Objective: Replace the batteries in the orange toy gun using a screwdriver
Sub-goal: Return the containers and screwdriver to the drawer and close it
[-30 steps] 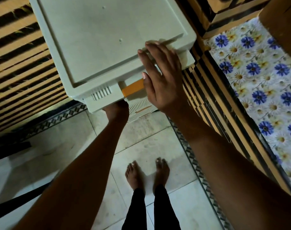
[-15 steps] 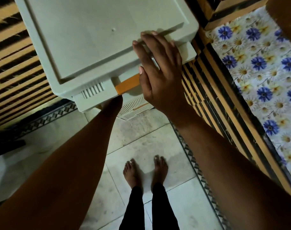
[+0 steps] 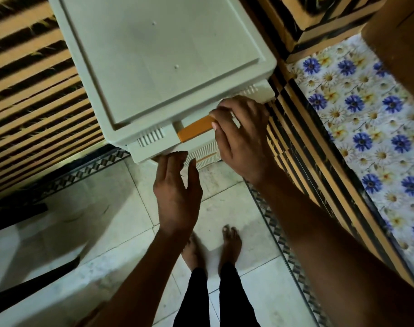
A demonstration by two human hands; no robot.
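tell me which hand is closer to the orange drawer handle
Right. The right hand curls its fingers around the right end of the orange drawer handle. The left hand is below it, open, near the drawer's lower front edge.

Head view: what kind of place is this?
Probably a room in a home. A person stands barefoot on a tiled floor at a white plastic drawer unit; a floral cloth lies beside it. The right hand grips the orange handle.
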